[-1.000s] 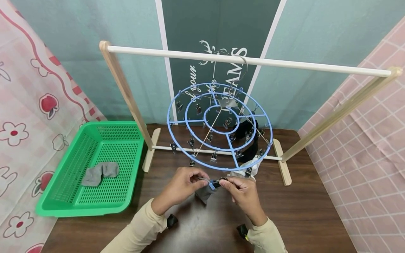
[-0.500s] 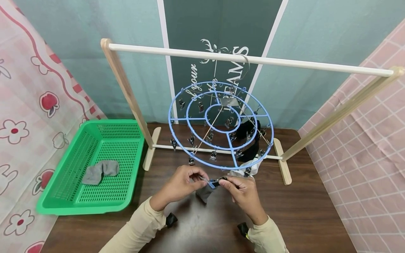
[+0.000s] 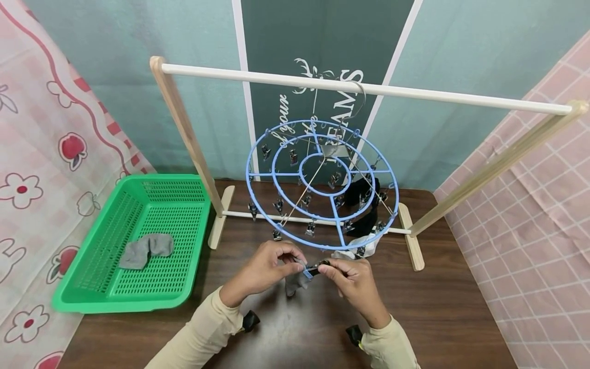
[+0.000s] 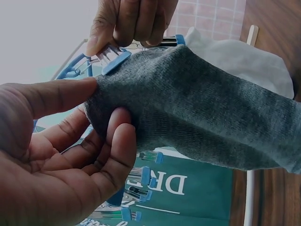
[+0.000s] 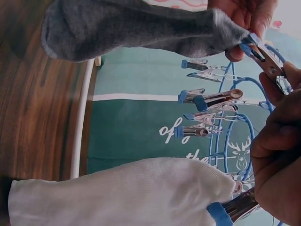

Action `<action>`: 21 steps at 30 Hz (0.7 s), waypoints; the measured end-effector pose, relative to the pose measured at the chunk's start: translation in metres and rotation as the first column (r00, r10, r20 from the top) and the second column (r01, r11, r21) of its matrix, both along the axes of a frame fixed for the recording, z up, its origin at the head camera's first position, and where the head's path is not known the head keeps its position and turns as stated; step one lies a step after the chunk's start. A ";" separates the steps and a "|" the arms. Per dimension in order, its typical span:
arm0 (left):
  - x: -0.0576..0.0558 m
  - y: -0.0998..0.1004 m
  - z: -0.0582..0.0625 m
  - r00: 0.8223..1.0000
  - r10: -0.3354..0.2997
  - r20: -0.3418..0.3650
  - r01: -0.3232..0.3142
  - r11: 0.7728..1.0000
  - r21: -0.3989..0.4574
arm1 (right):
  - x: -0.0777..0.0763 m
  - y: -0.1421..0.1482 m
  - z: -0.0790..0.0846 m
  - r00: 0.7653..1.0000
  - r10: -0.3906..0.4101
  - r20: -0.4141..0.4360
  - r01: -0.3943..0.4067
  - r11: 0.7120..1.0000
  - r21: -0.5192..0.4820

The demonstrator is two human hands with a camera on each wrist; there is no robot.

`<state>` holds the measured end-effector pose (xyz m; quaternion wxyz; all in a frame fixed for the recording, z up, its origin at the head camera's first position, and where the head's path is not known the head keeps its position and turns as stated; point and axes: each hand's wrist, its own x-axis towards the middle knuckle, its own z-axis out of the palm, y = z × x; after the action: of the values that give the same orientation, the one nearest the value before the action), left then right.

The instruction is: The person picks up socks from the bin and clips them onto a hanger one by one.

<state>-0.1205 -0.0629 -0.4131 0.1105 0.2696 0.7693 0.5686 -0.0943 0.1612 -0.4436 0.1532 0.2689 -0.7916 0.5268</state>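
Observation:
In the head view, my left hand (image 3: 267,269) pinches one end of a grey sock (image 3: 296,283). My right hand (image 3: 357,284) grips a metal clip (image 5: 270,67) with blue tips. Those tips meet the sock's edge beside my left fingertips; whether they bite on the cloth I cannot tell. The sock's free end hangs downward. The clip belongs to a round blue drying hanger (image 3: 337,221), which hangs just beyond both hands. A white sock (image 5: 127,193) hangs from another clip near my right hand, and black socks (image 3: 364,220) hang farther back.
A green basket (image 3: 193,277) with a grey sock (image 3: 138,254) in it stands at the left. The hanger hooks over the white bar (image 3: 438,95) of a wooden rack (image 3: 184,128). Several bare clips dangle from the rings. Curtains enclose the table (image 3: 442,318).
The grey sock's hanging end has swung slightly left, and the clip has tilted a little at its edge. Both hands stay nearly in place.

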 end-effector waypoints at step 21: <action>0.002 0.006 -0.001 0.999 0.043 0.007 -0.043 0.999 -0.025 | 0.008 -0.006 0.017 0.999 0.002 0.048 0.001 0.999 -0.045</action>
<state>-0.1185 -0.0568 -0.4137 0.1046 0.2495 0.7814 0.5623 -0.0858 0.1551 -0.4264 0.1401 0.2530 -0.7830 0.5507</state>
